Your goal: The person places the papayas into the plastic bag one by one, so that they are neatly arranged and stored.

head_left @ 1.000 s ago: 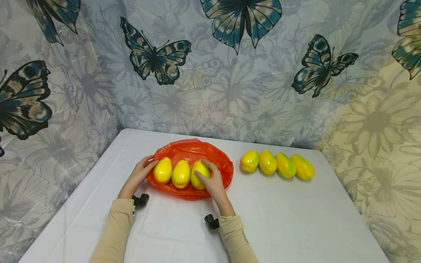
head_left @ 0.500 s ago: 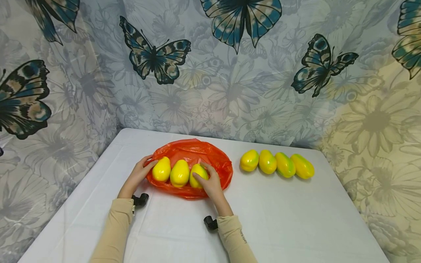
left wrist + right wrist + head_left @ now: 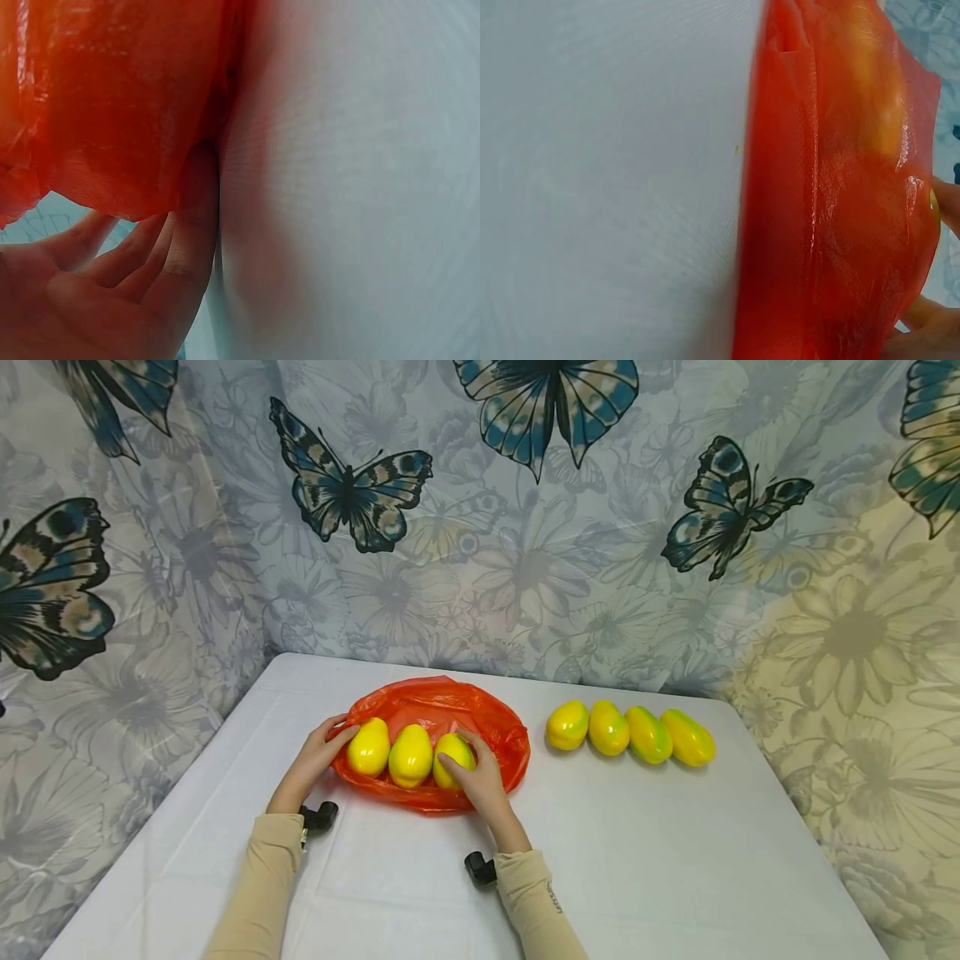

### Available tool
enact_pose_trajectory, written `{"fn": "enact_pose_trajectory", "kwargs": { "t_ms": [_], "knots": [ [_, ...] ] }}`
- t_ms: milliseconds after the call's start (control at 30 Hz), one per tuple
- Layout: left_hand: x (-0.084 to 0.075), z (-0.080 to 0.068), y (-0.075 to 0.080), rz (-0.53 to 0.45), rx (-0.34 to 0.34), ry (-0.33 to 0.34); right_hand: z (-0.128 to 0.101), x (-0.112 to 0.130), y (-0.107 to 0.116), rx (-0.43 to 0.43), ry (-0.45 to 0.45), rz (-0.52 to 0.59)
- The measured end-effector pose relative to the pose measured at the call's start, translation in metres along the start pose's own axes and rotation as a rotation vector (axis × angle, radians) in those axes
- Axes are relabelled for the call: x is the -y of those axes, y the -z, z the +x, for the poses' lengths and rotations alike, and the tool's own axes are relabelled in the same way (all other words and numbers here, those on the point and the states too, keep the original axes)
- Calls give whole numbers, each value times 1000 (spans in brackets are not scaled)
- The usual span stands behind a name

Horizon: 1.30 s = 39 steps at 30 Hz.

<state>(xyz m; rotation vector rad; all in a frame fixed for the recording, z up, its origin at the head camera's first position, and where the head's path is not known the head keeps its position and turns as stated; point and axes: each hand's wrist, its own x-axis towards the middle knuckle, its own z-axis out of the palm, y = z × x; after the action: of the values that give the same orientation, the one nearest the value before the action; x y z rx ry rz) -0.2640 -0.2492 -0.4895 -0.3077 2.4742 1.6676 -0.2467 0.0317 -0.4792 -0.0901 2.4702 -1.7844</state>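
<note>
An opened-out red plastic bag [image 3: 435,693] lies on the table with three glossy yellow mangoes side by side in it: a left mango [image 3: 368,747], a middle mango [image 3: 410,757] and a right mango [image 3: 454,752]. My right hand [image 3: 480,777] holds the right mango between thumb and fingers. At the bag's left side, beside the left mango, is my left hand [image 3: 311,762]. In the left wrist view its fingers [image 3: 180,262] lie fairly straight against the bag, their tips hidden behind the plastic. The right wrist view shows mostly the bag's front [image 3: 840,225], with yellow showing through.
Right of the bag, several yellow-green mangoes [image 3: 608,728] stand in a slanting row on the white table [image 3: 637,860]. Behind the table hangs a cloth [image 3: 525,552] printed with butterflies and flowers. A black wrist camera [image 3: 321,817] sits on the left wrist, another camera [image 3: 480,868] on the right.
The three mangoes in the bag have shifted slightly left, and the right hand has moved left with the right mango. The left hand has hardly moved. The outside row stays put.
</note>
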Motion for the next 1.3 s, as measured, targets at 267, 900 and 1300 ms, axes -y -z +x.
{"fn": "enact_pose_trajectory", "kwargs": {
  "t_ms": [267,900,1300],
  "knots": [
    [0,0,0,1,-1,-1,0,0,3,7,29,12],
    [0,0,0,-2,2,6,5,3,18,-23,52,19],
    [-1,-1,0,-3,2,2,10,4,33,-40,92,112]
  ]
}}
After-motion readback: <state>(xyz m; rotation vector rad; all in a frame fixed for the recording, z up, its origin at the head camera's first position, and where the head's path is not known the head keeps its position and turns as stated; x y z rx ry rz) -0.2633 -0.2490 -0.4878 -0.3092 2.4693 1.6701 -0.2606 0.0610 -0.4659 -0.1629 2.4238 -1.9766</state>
